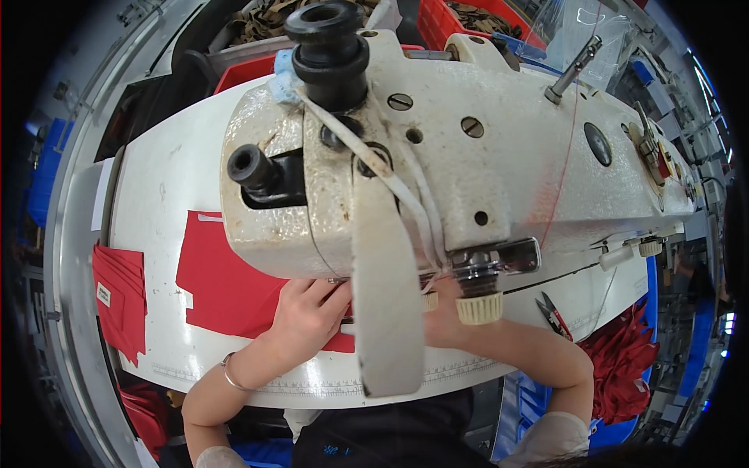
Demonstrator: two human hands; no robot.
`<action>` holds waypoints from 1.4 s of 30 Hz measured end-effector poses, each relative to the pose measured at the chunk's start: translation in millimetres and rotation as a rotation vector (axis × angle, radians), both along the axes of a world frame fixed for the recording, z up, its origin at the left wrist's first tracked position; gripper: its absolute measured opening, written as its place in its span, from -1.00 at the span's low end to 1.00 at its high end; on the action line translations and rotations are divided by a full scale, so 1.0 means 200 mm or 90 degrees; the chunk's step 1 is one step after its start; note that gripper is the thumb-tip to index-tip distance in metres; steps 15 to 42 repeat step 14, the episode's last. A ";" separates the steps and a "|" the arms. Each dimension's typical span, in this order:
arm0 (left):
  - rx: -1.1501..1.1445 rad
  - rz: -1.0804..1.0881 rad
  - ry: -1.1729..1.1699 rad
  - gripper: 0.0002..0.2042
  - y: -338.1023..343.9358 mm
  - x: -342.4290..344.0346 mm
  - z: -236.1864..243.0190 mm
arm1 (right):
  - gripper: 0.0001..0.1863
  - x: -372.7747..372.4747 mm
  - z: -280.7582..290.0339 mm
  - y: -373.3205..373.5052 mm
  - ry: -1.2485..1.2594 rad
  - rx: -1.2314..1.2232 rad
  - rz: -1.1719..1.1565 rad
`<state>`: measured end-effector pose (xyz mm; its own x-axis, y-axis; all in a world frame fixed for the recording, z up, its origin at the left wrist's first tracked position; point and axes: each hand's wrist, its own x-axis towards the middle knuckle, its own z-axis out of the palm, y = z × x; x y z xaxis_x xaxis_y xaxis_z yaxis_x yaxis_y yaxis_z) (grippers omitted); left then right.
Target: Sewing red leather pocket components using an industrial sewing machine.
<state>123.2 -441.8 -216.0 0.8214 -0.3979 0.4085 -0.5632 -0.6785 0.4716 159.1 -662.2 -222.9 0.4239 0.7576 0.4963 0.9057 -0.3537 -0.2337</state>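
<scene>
A white sewing machine fills the upper middle of the head view. Under its head lies a flat red fabric piece on the white table. My left hand rests on the right part of this fabric, its fingers bent and their tips hidden beneath the machine head. My right hand is close to the needle area, mostly covered by a pale flat lever and the machine's knob. What its fingers do cannot be made out. A bracelet circles my left wrist.
Stacked red fabric pieces hang over the table's left edge. Black thread snips lie at the right, beside a heap of red fabric in a blue bin. Behind the machine stand a red crate and strap-filled bins. A ruler strip follows the front edge.
</scene>
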 end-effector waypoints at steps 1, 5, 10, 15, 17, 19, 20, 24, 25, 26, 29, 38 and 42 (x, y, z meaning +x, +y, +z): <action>-0.005 -0.009 0.002 -0.65 0.02 -0.01 -0.06 | -0.82 0.00 0.02 0.00 0.001 0.003 0.000; 0.012 -0.017 0.078 -0.88 0.00 -0.02 -0.02 | -0.82 0.00 0.03 -0.02 -0.007 -0.025 -0.001; 0.042 -0.033 0.052 -0.87 -0.02 -0.03 0.03 | -0.87 0.02 0.09 0.00 0.050 0.095 -0.072; 0.219 -0.068 0.037 -0.77 0.04 -0.05 -0.06 | -0.81 0.03 -0.03 -0.01 0.038 -0.125 -0.077; 0.219 -0.068 0.037 -0.77 0.04 -0.05 -0.06 | -0.81 0.03 -0.03 -0.01 0.038 -0.125 -0.077; 0.219 -0.068 0.037 -0.77 0.04 -0.05 -0.06 | -0.81 0.03 -0.03 -0.01 0.038 -0.125 -0.077; 0.219 -0.068 0.037 -0.77 0.04 -0.05 -0.06 | -0.81 0.03 -0.03 -0.01 0.038 -0.125 -0.077; 0.219 -0.068 0.037 -0.77 0.04 -0.05 -0.06 | -0.81 0.03 -0.03 -0.01 0.038 -0.125 -0.077; 0.219 -0.068 0.037 -0.77 0.04 -0.05 -0.06 | -0.81 0.03 -0.03 -0.01 0.038 -0.125 -0.077; 0.219 -0.068 0.037 -0.77 0.04 -0.05 -0.06 | -0.81 0.03 -0.03 -0.01 0.038 -0.125 -0.077; 0.219 -0.068 0.037 -0.77 0.04 -0.05 -0.06 | -0.81 0.03 -0.03 -0.01 0.038 -0.125 -0.077; 0.219 -0.068 0.037 -0.77 0.04 -0.05 -0.06 | -0.81 0.03 -0.03 -0.01 0.038 -0.125 -0.077; 0.219 -0.068 0.037 -0.77 0.04 -0.05 -0.06 | -0.81 0.03 -0.03 -0.01 0.038 -0.125 -0.077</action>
